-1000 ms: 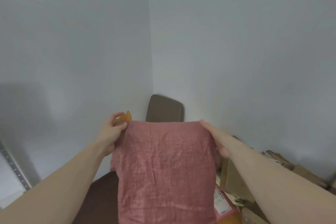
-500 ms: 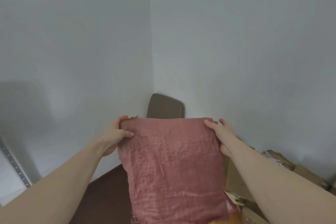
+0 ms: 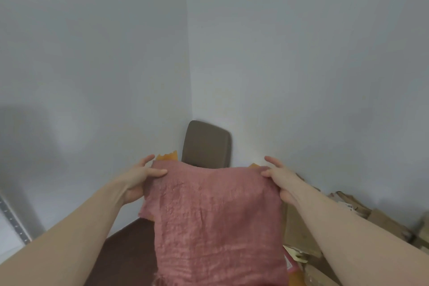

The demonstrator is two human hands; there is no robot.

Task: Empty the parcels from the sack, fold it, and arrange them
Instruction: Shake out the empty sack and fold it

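Both arms outstretched; left hand (image 3: pixel 139 176) and right hand (image 3: pixel 279 177) pinch sack (image 3: pixel 213 216) top corners, grip clamped.

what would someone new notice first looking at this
A pink-red sack held up in mid-frame, the left hand and right hand each pinching a top corner. Behind it a brown chair back stands in the wall corner, with cardboard parcels at lower right.

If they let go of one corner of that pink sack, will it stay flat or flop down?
It would probably flop. The pink sack hangs in soft wrinkles below the left hand and right hand, and its top edge sags between them. It also looks light, since thumb and fingers alone hold it up.
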